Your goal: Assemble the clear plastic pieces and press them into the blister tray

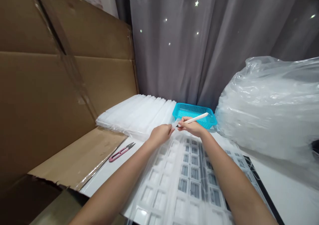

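Note:
My right hand (190, 126) is closed around a white pen-shaped tool (198, 117) with a dark pointed tip. Whether it is a pen or a craft knife I cannot tell. The tip points left, close to my left hand (161, 133), whose fingers pinch the far edge of some thin clear plastic (175, 122). Under my forearms lies a clear plastic sheet with rows of rectangular pockets (183, 185); small dark striped areas show in several of them. Left of my left forearm, pink-handled thread snips (121, 152) rest on the white table (99, 175).
A large cardboard box (62, 85) walls off the left, with a cardboard flap (79, 155) over the table. White wrapped stacks (139, 113) lie at the back, beside a blue basket (211, 120). A bulky clear plastic bag (269, 112) fills the right. Grey curtains (171, 62) hang behind.

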Tool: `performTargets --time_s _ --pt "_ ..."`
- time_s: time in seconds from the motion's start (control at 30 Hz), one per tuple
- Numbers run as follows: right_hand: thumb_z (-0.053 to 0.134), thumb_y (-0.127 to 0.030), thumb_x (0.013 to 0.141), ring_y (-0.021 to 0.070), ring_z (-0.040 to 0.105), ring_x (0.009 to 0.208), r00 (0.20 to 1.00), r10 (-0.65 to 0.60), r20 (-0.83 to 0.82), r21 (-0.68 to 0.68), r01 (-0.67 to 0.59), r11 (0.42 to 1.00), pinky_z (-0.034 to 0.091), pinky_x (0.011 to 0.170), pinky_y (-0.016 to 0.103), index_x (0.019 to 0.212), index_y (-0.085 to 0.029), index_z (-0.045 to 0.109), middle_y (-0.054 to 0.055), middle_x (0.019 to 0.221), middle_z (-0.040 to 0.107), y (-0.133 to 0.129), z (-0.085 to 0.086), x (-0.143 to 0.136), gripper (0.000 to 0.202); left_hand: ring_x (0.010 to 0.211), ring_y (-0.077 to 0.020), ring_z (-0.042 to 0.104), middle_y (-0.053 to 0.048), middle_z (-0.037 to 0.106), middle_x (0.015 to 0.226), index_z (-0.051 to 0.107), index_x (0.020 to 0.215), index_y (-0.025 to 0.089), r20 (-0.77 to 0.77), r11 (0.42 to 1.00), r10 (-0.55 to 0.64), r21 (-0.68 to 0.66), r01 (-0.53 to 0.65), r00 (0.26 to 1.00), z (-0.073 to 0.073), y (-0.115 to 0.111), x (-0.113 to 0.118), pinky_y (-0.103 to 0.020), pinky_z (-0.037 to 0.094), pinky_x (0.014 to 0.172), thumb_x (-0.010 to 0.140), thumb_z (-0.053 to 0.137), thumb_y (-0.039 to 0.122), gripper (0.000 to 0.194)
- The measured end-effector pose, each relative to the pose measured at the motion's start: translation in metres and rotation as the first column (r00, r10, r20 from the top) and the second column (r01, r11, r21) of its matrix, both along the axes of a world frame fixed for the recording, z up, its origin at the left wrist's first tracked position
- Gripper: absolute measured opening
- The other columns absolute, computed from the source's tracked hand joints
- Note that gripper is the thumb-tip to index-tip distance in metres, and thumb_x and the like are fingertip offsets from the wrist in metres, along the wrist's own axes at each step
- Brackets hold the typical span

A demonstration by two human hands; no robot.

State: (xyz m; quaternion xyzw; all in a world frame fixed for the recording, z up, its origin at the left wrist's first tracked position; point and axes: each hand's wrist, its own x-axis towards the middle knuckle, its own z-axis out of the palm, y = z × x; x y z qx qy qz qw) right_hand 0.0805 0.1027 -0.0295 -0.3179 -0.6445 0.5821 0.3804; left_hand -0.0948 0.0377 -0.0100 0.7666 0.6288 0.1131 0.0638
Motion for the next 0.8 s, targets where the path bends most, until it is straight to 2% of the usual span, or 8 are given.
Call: performTargets --time_s 0.07,0.17,0.3,0.43,0.57,0.7,0.8 --pt "0.069 -0.065 0.058 0.0120 0.060 0.067 0.998 -0.066 -0.017 0.044 0.067 0.997 0.050 0.072 0.029 0.063 -0.020 0.042 -0.003 0.066 0.056 0.002 0.008 0.012 0.053 0.088 -0.0193 0.061 -0.007 0.063 0.094 0.061 0.098 0.012 -0.015 1.000 0.014 0.007 -0.014 1.000 -0.012 0.005 -0.001 -0.040 0.049 0.083 0.096 0.050 0.035 0.025" --pt "0.064 -0.063 0.065 0.0108 0.057 0.066 0.990 -0.140 0.023 0.088 0.137 0.987 0.046 0.062 0.024 0.059 -0.020 0.040 -0.002 0.065 0.057 0.005 0.021 0.039 0.050 0.084 -0.0175 0.061 -0.005 0.062 0.090 0.061 0.094 0.012 0.006 1.000 -0.007 0.004 0.007 1.000 -0.016 0.006 -0.014 -0.038 0.051 0.080 0.095 0.052 0.034 0.024" --pt "0.077 -0.043 0.061 0.0107 0.053 0.049 0.969 -0.040 0.245 0.063 0.026 0.998 0.032 0.041 0.021 0.054 -0.018 0.049 0.001 0.056 0.059 -0.004 0.033 0.059 0.039 0.077 -0.0157 0.062 -0.003 0.063 0.083 0.061 0.088 0.011 0.083 0.998 -0.062 -0.006 0.063 0.995 -0.013 0.006 -0.026 -0.035 0.052 0.077 0.096 0.052 0.034 0.026" --pt "0.072 -0.045 0.069 0.0082 0.051 0.048 0.944 0.098 0.315 0.060 -0.123 0.991 0.029 0.039 0.019 0.062 -0.017 0.054 0.001 0.066 0.064 -0.017 0.034 0.031 0.034 0.075 -0.0153 0.062 -0.002 0.062 0.080 0.061 0.086 0.011 0.149 0.997 -0.077 0.020 0.075 0.986 -0.016 0.007 -0.026 -0.034 0.052 0.075 0.096 0.050 0.034 0.027" --pt "0.071 -0.050 0.069 0.0074 0.052 0.048 0.928 0.186 0.322 0.061 -0.216 0.974 0.030 0.040 0.018 0.064 -0.018 0.049 0.002 0.071 0.066 -0.022 0.021 -0.006 0.039 0.074 -0.0149 0.062 -0.002 0.062 0.078 0.060 0.086 0.011 0.183 0.996 -0.081 0.053 0.072 0.980 -0.017 0.007 -0.024 -0.033 0.052 0.074 0.096 0.050 0.033 0.027" --pt "0.067 -0.054 0.071 0.0066 0.052 0.049 0.920 0.221 0.323 0.065 -0.255 0.965 0.029 0.041 0.018 0.065 -0.018 0.045 0.003 0.079 0.068 -0.023 0.011 -0.013 0.043 0.072 -0.0141 0.061 -0.002 0.061 0.077 0.060 0.085 0.011 0.187 0.995 -0.080 0.073 0.067 0.979 -0.016 0.007 -0.023 -0.032 0.053 0.072 0.096 0.051 0.032 0.026" --pt "0.067 -0.053 0.071 0.0075 0.051 0.049 0.916 0.213 0.339 0.080 -0.254 0.964 0.029 0.041 0.018 0.065 -0.018 0.047 0.002 0.071 0.066 -0.022 0.012 -0.012 0.041 0.070 -0.0136 0.060 -0.001 0.060 0.075 0.060 0.084 0.011 0.172 0.995 -0.061 0.089 0.046 0.983 -0.017 0.007 -0.023 -0.031 0.052 0.071 0.096 0.051 0.032 0.025"
